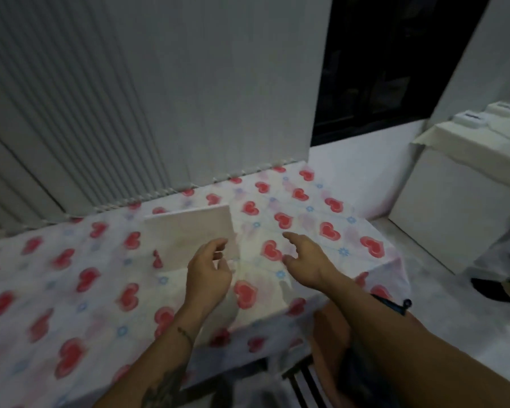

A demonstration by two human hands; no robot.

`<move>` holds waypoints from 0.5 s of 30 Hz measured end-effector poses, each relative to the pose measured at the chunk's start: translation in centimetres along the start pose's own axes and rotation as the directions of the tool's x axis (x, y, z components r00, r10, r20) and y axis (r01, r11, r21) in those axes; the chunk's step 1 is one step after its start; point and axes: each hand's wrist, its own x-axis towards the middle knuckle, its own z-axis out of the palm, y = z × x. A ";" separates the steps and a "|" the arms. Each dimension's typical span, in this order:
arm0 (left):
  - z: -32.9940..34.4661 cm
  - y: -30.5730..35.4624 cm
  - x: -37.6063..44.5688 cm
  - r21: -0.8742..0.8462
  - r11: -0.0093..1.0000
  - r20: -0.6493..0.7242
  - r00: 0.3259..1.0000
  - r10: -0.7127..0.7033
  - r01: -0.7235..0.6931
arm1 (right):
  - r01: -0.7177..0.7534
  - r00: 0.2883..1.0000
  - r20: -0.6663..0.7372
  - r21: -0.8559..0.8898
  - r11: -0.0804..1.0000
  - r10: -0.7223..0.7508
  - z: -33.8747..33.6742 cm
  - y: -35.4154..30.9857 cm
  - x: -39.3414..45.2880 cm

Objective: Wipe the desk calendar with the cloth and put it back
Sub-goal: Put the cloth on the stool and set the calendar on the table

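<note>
White desk calendar [189,235] stands upright on your heart-patterned counter [71,290], far of centre; your left hand [208,273] hovers just before it, grip released; your right hand [305,260] spreads empty alongside.

Tablecloth [321,219] lies bare right of the desk calendar [189,237]; blinds [71,113] close behind.

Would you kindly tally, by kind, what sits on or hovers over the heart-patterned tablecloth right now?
Desk calendar: 1, standing on the tablecloth
Hands: 2, left hand and right hand, both open and empty
Cloth for wiping: 0 in view
Total: 3
</note>
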 end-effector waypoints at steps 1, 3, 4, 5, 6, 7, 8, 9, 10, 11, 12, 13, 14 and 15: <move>-1.0 -0.3 0.6 -0.004 1.000 -0.053 0.999 0.000 0.000 | 0.007 1.000 0.003 0.032 0.999 -0.007 0.4 -1.1 0.8; -2.9 -1.0 2.0 -0.003 1.000 -0.163 0.987 -0.004 0.003 | 0.024 1.000 -0.009 0.093 0.995 -0.023 1.3 -3.4 2.4; -3.7 -1.5 2.7 -0.001 1.000 -0.215 0.977 -0.007 0.007 | 0.030 0.999 -0.016 0.117 0.993 -0.028 1.7 -4.5 3.1; -4.5 -2.1 3.4 0.002 1.000 -0.261 0.965 -0.013 0.014 | 0.030 0.999 -0.018 0.139 0.990 -0.028 2.3 -5.6 3.8; -5.2 -2.7 4.1 0.006 1.000 -0.299 0.954 -0.023 0.026 | 0.024 1.000 -0.017 0.163 0.986 -0.021 2.8 -6.5 4.5; -5.8 -3.3 4.7 0.007 0.999 -0.325 0.945 -0.040 0.045 | 0.017 1.000 -0.021 0.182 0.983 -0.014 3.3 -7.4 5.2; -6.3 -4.0 5.4 0.010 0.998 -0.339 0.939 -0.056 0.063 | 0.015 1.000 -0.027 0.193 0.981 -0.010 3.9 -8.2 5.9; -6.7 -4.6 6.0 0.021 0.997 -0.343 0.937 -0.064 0.076 | 0.016 0.999 -0.036 0.200 0.980 -0.009 4.4 -8.9 6.6; -7.0 -5.2 6.5 0.039 0.996 -0.338 0.939 -0.064 0.082 | 0.017 0.999 -0.045 0.205 0.979 -0.008 5.0 -9.5 7.1; -7.2 -5.9 7.0 0.059 0.995 -0.321 0.945 -0.061 0.084 | 0.016 0.999 -0.053 0.210 0.978 -0.005 5.5 -10.1 7.7; -7.4 -6.5 7.4 0.078 0.993 -0.294 0.954 -0.060 0.086 | 0.012 0.998 -0.059 0.216 0.976 0.001 5.9 -10.5 8.1; -7.6 -7.2 7.8 0.097 0.992 -0.261 0.964 -0.057 0.085 | 0.005 0.998 -0.062 0.221 0.975 0.009 6.4 -10.9 8.5; -7.7 -7.8 8.2 0.115 0.990 -0.226 0.973 -0.053 0.081 | -0.003 0.998 -0.065 0.222 0.975 0.018 6.8 -11.2 8.8; -7.8 -8.4 8.6 0.131 0.989 -0.192 0.980 -0.047 0.073 | -0.009 0.997 -0.071 0.216 0.976 0.024 7.2 -11.4 9.2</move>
